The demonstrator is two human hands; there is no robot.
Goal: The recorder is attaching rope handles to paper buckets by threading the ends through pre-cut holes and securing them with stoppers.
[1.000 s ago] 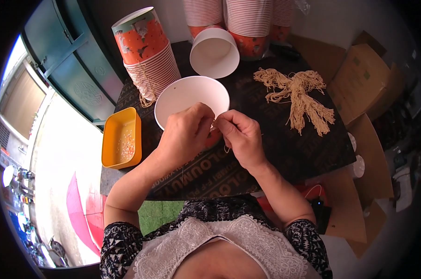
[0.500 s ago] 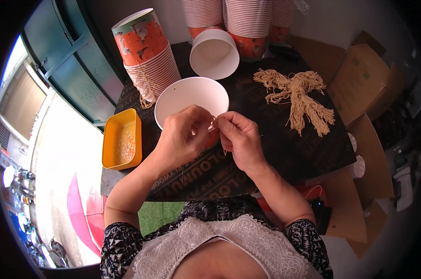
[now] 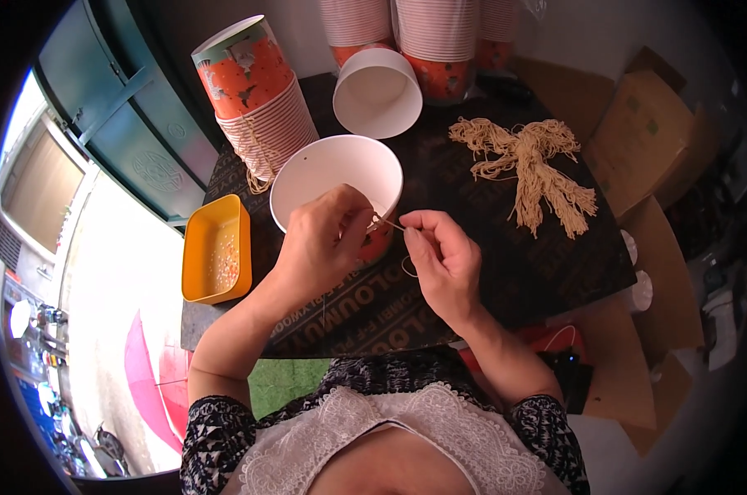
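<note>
In front of me a white-lined paper bucket [image 3: 334, 163] with an orange printed outside stands on the table, its mouth tilted toward me. My left hand [image 3: 324, 235] is closed over its near rim, thumb on the outer side, and partly hides it. A thin beige string [image 3: 390, 223] runs taut from the left fingertips at the rim to my right hand [image 3: 446, 257]. The right thumb and fingers pinch that string just right of the bucket, and a loose curl hangs below them. The exact spot where the string meets the rim is covered by the left fingers.
A yellow tub [image 3: 193, 256] with small bits inside stands at the left. Behind it leans a stack of orange buckets [image 3: 250, 82] with strings hanging down. Another white bucket [image 3: 378, 95] lies at the back, and a bundle of beige strings [image 3: 534, 157] is on the right.
My right hand has moved right, away from the rim. The small loop between the hands is now a straight, taut length of string. My left hand stays at the rim.
</note>
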